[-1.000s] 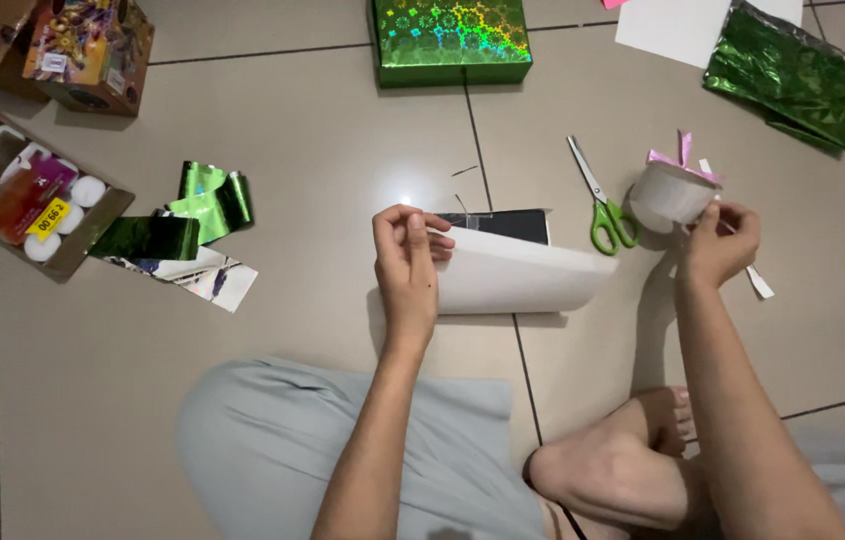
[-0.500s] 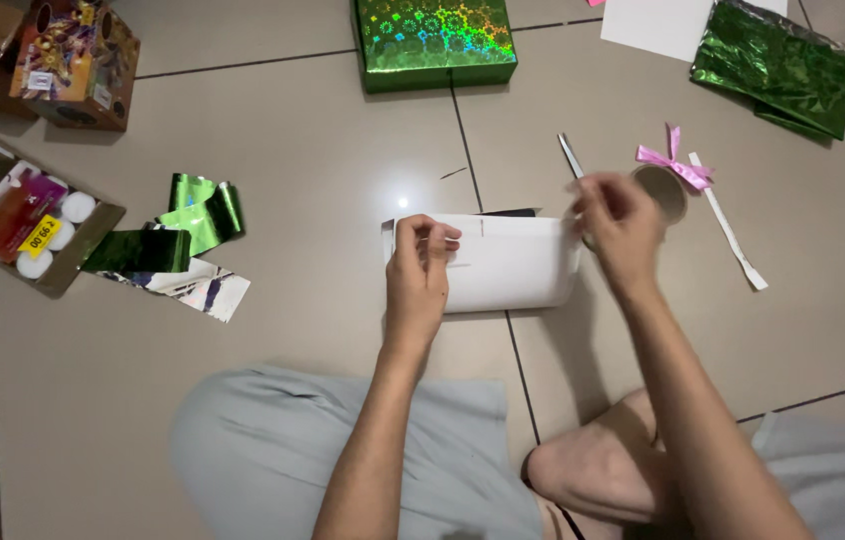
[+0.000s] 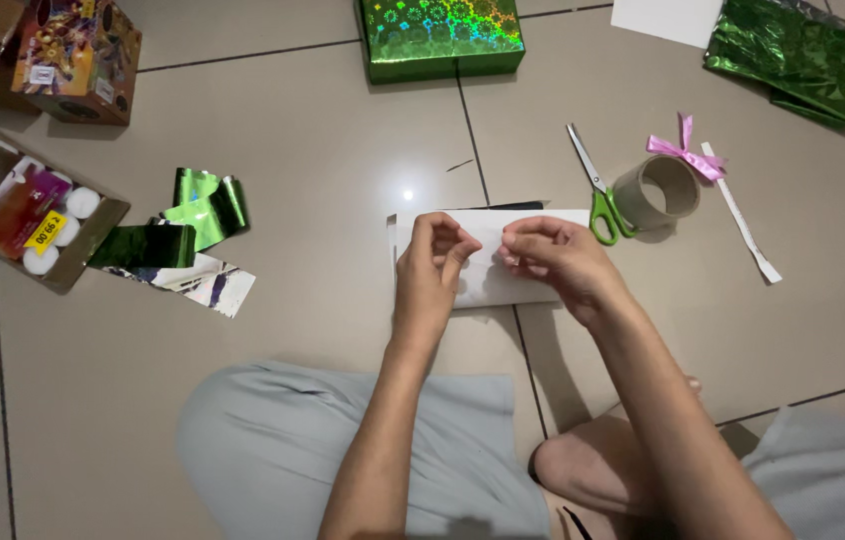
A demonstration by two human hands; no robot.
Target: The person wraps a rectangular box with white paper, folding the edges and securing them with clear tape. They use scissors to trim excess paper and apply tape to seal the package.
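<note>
- Right hand [image 3: 553, 258] has come back from the tape roll [image 3: 655, 192] onto the white folded paper [image 3: 491, 258] — fingers pinched at its middle.
- Left hand [image 3: 435, 262] presses beside it, fingers together on the paper.
- Paper lies on the floor [image 3: 323, 150], long axis left-right — both hands equally near.

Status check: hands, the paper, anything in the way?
Both hands, left hand and right hand, pressing white paper on floor. Scissors and tape roll close right, not touching.

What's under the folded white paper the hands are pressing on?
A thin dark edge shows along the far side of the white paper. The paper, the left hand and the right hand cover the rest, so what it is cannot be told.
</note>
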